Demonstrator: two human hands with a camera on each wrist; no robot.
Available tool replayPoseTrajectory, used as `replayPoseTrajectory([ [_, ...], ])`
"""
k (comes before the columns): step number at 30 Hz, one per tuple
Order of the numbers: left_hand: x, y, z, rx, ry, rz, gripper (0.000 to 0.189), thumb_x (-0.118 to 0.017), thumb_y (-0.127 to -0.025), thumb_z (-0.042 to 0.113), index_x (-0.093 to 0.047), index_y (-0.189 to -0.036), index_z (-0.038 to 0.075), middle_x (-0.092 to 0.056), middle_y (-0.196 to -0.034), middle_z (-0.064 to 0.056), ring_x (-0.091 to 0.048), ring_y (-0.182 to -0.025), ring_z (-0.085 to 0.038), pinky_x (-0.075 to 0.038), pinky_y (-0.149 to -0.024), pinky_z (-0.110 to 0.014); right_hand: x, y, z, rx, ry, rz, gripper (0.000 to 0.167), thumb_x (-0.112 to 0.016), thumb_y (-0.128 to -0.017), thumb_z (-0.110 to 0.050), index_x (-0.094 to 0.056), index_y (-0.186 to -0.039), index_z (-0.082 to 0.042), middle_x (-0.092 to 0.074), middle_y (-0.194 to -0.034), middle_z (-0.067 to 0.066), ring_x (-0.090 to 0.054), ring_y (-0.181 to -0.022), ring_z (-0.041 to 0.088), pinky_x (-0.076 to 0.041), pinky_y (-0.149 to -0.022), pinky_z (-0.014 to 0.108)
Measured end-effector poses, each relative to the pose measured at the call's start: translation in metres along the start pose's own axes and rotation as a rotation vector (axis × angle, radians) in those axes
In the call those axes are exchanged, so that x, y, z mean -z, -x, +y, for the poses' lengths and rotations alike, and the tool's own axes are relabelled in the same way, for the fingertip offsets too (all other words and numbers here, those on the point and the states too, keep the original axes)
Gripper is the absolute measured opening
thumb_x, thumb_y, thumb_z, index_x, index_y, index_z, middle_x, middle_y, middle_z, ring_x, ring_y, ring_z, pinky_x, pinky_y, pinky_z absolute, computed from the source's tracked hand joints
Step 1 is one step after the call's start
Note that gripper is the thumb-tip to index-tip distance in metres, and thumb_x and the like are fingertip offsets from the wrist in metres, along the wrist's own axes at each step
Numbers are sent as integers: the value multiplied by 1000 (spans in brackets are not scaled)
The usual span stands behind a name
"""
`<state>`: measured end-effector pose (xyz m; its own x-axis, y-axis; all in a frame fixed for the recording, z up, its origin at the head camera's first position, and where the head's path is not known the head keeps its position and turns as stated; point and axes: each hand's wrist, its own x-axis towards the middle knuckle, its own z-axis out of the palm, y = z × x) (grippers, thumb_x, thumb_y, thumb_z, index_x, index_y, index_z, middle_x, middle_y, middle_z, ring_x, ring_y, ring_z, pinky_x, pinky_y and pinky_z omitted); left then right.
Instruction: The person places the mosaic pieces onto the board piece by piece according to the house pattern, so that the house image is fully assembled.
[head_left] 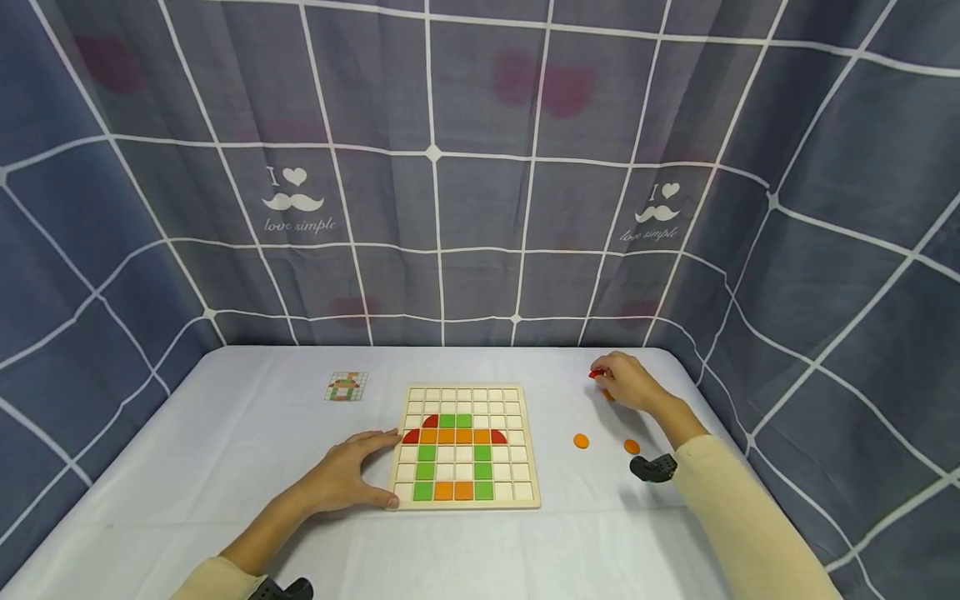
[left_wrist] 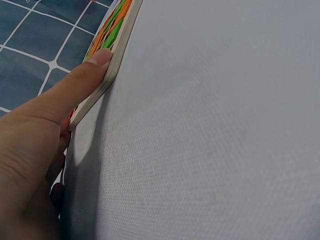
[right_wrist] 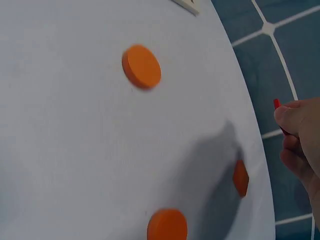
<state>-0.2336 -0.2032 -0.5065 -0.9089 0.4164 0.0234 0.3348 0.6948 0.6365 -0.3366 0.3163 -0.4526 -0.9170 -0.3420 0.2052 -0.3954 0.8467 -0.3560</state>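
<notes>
A pale wooden grid board (head_left: 517, 450) lies on the table, with green and orange square tiles and red quarter-round tiles (head_left: 498, 437) set in its cells. My left hand (head_left: 341, 475) rests along the board's left side, fingers near its upper part, thumb at the lower left corner. In the left wrist view the thumb (left_wrist: 82, 80) lies straight across the board's edge. At the far right, my right hand (head_left: 630, 382) pinches a small red tile (head_left: 596, 374) between thumb and fingers, above the cloth. An orange diamond-shaped tile (right_wrist: 241, 178) lies below that hand.
Two orange round tiles (head_left: 581, 441) lie right of the board, the other (head_left: 632, 447) nearer the right wrist. A small printed pattern card (head_left: 347, 387) sits behind and left of the board. White cloth (head_left: 262, 433) covers the table, and dark checked curtains (head_left: 480, 200) surround it.
</notes>
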Motion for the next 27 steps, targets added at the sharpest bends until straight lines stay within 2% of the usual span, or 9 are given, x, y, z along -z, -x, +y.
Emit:
replayPoseTrajectory([
  [6,0,0,0,1,3,0,102,-95,-61,58,-59,-147,17,-50,-155,-4,-38,-145,-40,-32,-113,-67,-3,-11,-18,97,2,20,12,-72,-95,-1,-75,-106,1,-68,-92,5,-58,-84,22,-54,-79,42],
  [10,0,1,1,2,5,2,102,-95,-61,57,-60,-147,17,-51,-155,-4,-38,-145,-39,-32,-113,-67,-6,-16,-28,126,-25,35,11,-72,-94,0,-76,-104,0,-69,-91,4,-57,-82,20,-53,-76,40],
  [21,3,3,1,20,-6,7,101,-96,-61,57,-60,-146,17,-51,-155,-5,-38,-144,-41,-32,-110,-71,-23,-25,-65,212,-44,-30,13,-73,-95,-4,-75,-107,-3,-66,-94,-1,-57,-84,14,-53,-76,33],
  [27,2,1,2,11,-1,-2,101,-95,-61,59,-60,-147,16,-50,-155,-5,-37,-145,-41,-31,-111,-71,-34,-26,-84,265,-39,-73,15,-72,-96,-6,-75,-110,-2,-65,-97,0,-57,-86,15,-53,-79,33],
])
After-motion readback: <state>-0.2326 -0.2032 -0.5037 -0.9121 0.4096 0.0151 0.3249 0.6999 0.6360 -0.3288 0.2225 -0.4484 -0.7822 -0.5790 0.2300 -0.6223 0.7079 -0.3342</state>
